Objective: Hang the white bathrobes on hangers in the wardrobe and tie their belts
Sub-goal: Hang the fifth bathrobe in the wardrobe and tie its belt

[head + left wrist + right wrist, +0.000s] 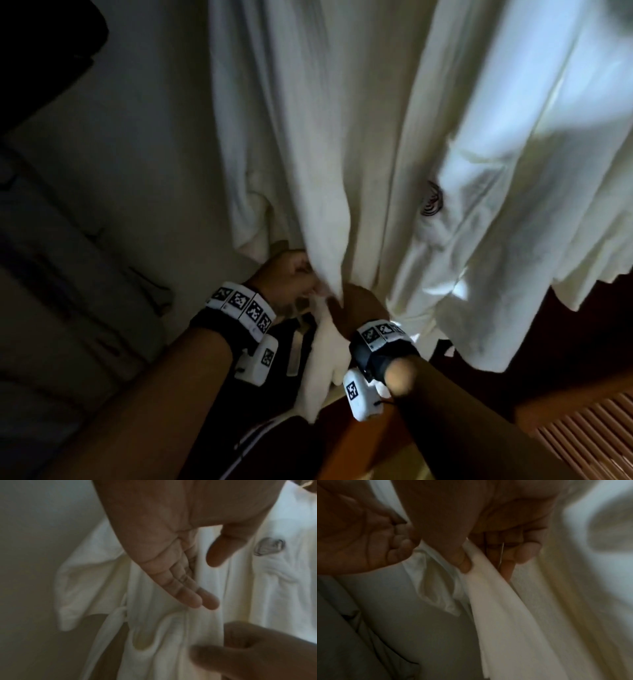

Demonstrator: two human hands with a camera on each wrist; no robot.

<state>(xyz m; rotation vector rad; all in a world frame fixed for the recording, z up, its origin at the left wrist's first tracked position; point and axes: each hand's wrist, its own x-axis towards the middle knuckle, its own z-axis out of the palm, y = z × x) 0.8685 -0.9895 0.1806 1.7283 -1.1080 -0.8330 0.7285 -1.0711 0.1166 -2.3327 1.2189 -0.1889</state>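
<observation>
At the lower centre of the head view, your right hand [359, 306] pinched a white belt [323, 356] between thumb and fingers; the right wrist view showed the thumb [465, 566] pressing the strip against the curled fingers [527, 553]. Just to its left, your left hand [287, 279] was at the front edge of the hanging white bathrobe [308, 154]. The left wrist view showed its fingers [188, 596] straight and relaxed, thumb apart, holding nothing, close to the cloth. The belt trailed down from your right hand toward the lower centre of the frame. A second white bathrobe [513, 205], with a dark round emblem [432, 202] on its front, hung at the right, touching the first. A pale wall [144, 137] filled the upper left. Brown slatted wood [582, 438] occupied the lower right corner.
</observation>
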